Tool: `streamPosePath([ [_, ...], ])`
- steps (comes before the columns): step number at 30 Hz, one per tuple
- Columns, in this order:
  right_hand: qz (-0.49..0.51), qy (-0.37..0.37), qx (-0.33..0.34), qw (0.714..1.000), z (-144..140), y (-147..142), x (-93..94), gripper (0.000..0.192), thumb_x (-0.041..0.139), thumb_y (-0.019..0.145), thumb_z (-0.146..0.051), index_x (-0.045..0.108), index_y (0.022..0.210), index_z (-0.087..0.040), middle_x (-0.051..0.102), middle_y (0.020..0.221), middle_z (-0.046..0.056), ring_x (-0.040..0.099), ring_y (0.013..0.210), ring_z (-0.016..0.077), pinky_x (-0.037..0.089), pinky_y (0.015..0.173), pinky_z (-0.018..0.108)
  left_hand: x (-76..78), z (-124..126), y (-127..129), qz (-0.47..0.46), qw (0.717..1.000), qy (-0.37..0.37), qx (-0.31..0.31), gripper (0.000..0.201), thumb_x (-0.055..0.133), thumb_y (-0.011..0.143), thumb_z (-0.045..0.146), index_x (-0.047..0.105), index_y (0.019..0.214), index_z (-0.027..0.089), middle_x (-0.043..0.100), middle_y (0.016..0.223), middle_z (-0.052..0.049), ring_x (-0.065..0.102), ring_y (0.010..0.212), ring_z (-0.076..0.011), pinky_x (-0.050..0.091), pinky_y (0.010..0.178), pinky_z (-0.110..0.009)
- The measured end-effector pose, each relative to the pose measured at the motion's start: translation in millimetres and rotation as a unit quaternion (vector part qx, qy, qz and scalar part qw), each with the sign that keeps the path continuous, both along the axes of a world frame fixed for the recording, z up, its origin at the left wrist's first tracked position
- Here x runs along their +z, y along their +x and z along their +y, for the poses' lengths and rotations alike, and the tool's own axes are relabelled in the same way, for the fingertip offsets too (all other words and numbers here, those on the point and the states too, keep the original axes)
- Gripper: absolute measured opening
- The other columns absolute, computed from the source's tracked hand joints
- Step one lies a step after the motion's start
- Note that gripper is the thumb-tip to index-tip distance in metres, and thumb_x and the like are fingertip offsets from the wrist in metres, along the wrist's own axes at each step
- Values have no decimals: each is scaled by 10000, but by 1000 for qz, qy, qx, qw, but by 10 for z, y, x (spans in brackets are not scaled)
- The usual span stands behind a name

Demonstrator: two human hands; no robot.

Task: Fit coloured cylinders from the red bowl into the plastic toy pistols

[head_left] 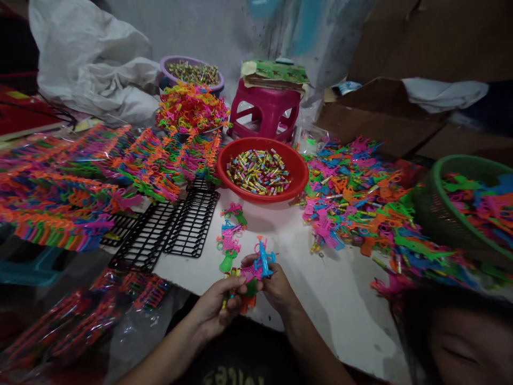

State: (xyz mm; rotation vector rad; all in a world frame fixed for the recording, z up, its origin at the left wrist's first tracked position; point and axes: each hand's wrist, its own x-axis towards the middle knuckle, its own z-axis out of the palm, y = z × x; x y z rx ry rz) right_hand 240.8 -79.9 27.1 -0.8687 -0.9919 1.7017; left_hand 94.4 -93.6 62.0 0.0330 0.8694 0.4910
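My left hand (224, 305) is closed in front of me, with a few small yellow tubes (233, 274) in its fingers. Its thumb meets the edge of a bunch of small plastic toy guns. My right hand (278, 289) wraps round that bunch; a blue toy gun (263, 261) and a pink toy gun (250, 272) show on top, green and orange ones below. Just beyond, a short row of toy guns (230, 238) lies on the white table (320, 294). A red basin (262, 197) behind it holds many similar small tubes.
Loose toy guns with tubes (352, 198) heap up on the right beside a green basket (435, 184). Black wire racks (192, 224) and rows of toy guns (80, 198) fill the left. A pink stool (266, 109) stands behind. Another person's head (460, 331) is close at lower right.
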Motion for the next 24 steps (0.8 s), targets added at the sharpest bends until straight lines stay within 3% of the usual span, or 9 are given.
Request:
streamPosePath([
  [2,18,-14,-25,999,16,-17,17,461,768,462,-462,617,815,-207,605,790,20,520,598,124,414,574,241,-21,-6,12,6,1000,19,-5,223,556,735,276,546,584,112,404,328,67,308,229,1,159,232,-74],
  [4,27,-35,-79,996,36,-30,26,415,787,438,-419,597,733,-198,582,672,-10,498,568,114,396,544,224,-37,-17,32,56,994,94,11,225,587,723,319,561,651,108,506,447,37,366,269,0,174,236,-76],
  [7,-4,-49,-159,986,60,-22,20,323,761,506,-385,570,666,-180,517,572,-43,437,511,85,353,495,199,-57,-31,43,147,962,224,49,273,596,710,395,565,791,136,582,681,9,436,335,-8,184,242,-91],
  [12,-60,-59,-179,980,30,-32,74,208,650,676,-353,546,699,-174,474,579,-49,393,494,70,320,473,191,-56,-32,5,226,917,328,40,315,577,714,430,544,886,168,561,661,34,431,356,-21,270,312,-124],
  [16,-87,-44,-159,982,-25,-113,204,200,594,728,-364,560,793,-178,526,666,-22,461,591,98,381,565,211,-3,-37,1,267,896,353,41,355,620,681,411,513,942,196,579,697,34,466,383,-47,370,389,-169],
  [20,-108,1,-145,984,-44,-172,280,179,557,764,-343,566,848,-186,569,781,-1,505,738,124,399,709,236,2,-43,8,278,892,354,38,328,640,660,407,565,871,168,558,645,34,463,393,-56,365,391,-173],
  [24,-119,14,-147,982,-34,-171,273,171,549,768,-340,563,842,-186,576,781,0,515,742,131,402,718,246,-37,-44,-1,266,895,355,38,322,633,669,403,585,874,159,561,597,33,441,382,-56,344,385,-169],
])
